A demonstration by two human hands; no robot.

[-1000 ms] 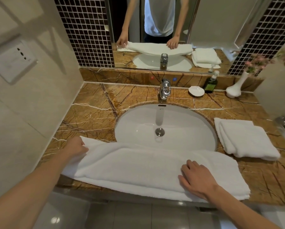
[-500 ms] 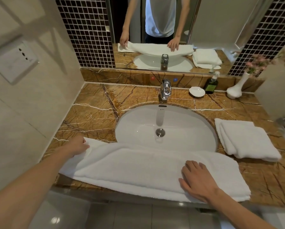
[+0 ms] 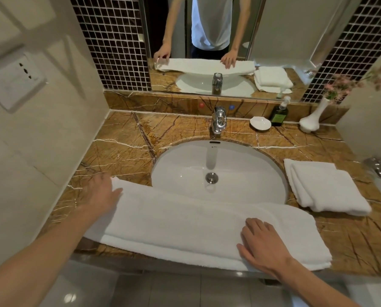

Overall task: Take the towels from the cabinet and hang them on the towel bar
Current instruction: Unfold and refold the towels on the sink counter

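Towel [image 3: 174, 218] lies along the bench [image 3: 118, 149] edge; right hand [image 3: 262, 245] flat on it, left hand [image 3: 100, 193] covers its end, grip unclear.

1. A brown, white-veined marble table [image 3: 123, 151] surrounds an oval white sink [image 3: 240, 169], with a chrome drain [image 3: 211, 177] at its centre.
2. A chrome faucet [image 3: 218, 121] stands behind the basin.
3. To the right of the faucet, along the back ledge, sit a white soap dish [image 3: 260, 123], a dark green pump bottle [image 3: 279, 113] and a white vase [image 3: 311, 121] of pink flowers [image 3: 340, 85].
4. A mirror [image 3: 284, 29] hangs above, flanked by dark mosaic tiles [image 3: 112, 41].
5. A white socket plate [image 3: 14, 80] is set in the left wall.
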